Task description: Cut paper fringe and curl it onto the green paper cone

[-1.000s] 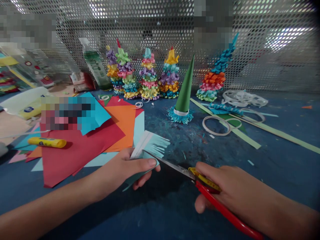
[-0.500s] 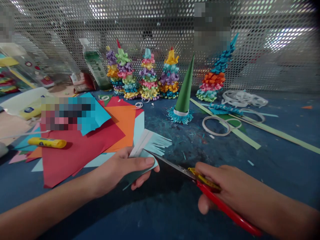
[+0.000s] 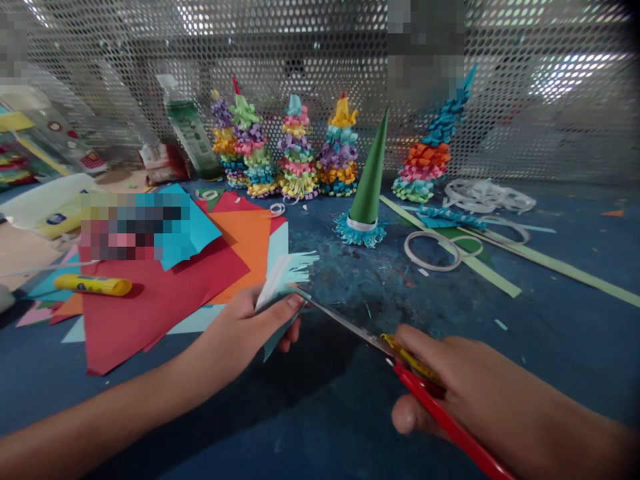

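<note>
My left hand [image 3: 267, 317] pinches a light blue paper strip [image 3: 280, 277] between thumb and fingers. The strip's far end is cut into a fringe, and a white band runs along its edge. My right hand [image 3: 465, 380] grips scissors [image 3: 425, 383] with red and yellow handles. Their blades point left and reach the paper beside my left thumb. Beyond my hands a green paper cone [image 3: 370, 180] stands upright, with a blue fringe and a white band round its base.
Several fringed, many-coloured cones [image 3: 299, 150] line the mesh panel [image 3: 320, 73]. At left lie coloured paper sheets [image 3: 165, 300], a yellow glue stick [image 3: 94, 285] and a green bottle [image 3: 190, 130]. Tape rings [image 3: 407, 250] and pale green strips [image 3: 493, 277] lie at right.
The fringed strip has shifted slightly left and turned, its fringe now pointing more upward. My left hand moved a little left and up with it. The scissors stay at the paper.
</note>
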Demonstrator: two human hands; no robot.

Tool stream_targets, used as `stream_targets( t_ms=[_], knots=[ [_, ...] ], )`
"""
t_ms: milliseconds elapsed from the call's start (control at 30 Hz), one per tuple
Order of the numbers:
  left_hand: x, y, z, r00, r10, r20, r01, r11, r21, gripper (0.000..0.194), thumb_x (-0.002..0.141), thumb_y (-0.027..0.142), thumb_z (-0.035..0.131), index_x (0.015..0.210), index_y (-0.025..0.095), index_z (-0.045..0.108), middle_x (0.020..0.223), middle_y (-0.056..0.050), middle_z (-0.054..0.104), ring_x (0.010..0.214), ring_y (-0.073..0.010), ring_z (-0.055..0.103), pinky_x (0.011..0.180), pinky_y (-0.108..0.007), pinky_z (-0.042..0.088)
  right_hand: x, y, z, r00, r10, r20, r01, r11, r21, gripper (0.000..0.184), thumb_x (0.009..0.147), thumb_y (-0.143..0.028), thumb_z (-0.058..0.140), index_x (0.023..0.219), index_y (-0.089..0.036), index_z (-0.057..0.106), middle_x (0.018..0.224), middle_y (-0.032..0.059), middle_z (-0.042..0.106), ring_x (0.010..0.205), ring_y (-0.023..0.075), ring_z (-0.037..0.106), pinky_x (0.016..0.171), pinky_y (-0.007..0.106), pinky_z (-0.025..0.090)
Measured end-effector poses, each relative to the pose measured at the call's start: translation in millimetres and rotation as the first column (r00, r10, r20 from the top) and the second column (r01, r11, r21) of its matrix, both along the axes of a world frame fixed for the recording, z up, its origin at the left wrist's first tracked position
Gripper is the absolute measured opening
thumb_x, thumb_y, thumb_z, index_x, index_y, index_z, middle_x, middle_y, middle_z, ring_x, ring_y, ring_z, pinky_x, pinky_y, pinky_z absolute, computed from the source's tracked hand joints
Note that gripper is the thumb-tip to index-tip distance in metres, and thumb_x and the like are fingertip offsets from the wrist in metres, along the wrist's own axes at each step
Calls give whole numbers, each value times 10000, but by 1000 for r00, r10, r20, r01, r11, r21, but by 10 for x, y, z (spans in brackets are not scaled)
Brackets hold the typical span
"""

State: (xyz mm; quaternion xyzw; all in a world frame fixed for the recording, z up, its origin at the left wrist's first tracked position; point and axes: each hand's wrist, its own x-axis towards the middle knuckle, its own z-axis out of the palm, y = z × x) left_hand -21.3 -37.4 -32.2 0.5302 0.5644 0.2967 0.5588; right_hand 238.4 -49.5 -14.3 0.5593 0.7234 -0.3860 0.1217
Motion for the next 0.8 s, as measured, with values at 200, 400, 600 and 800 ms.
stream_targets(
  t_ms=[200,400,600,800],
  knots=[
    [16,-11,8,1000,-9,-22,8,1000,-20,372,869,535,617,753,187,558,618,28,595,538,-120,564,512,-236,402,-8,15,-4,996,-49,-80,45,998,-51,202,916,-414,540,801,-277,445,805,-13,825,678,239,739,578,287,429],
    [-1,4,-6,997,-33,-75,32,999,-10,354,881,513,593,735,192,558,611,33,589,535,-119,556,537,-248,423,28,16,-42,990,-41,-133,39,999,-21,163,907,-346,566,799,-278,465,794,-33,830,623,202,736,530,262,420],
    [-42,4,-8,998,-53,-36,53,999,5,315,884,500,605,786,202,580,623,38,589,557,-125,553,536,-247,438,15,64,-7,997,-20,-77,22,1000,21,137,886,-301,574,791,-275,478,786,-18,820,622,209,739,524,257,421],
    [-38,14,-10,993,-116,11,116,993,-27,271,858,452,642,786,198,583,613,36,558,567,-128,538,508,-229,423,-7,37,20,999,31,22,-32,999,45,190,818,-326,646,830,-277,463,819,42,810,742,281,762,607,303,473]
  ],
)
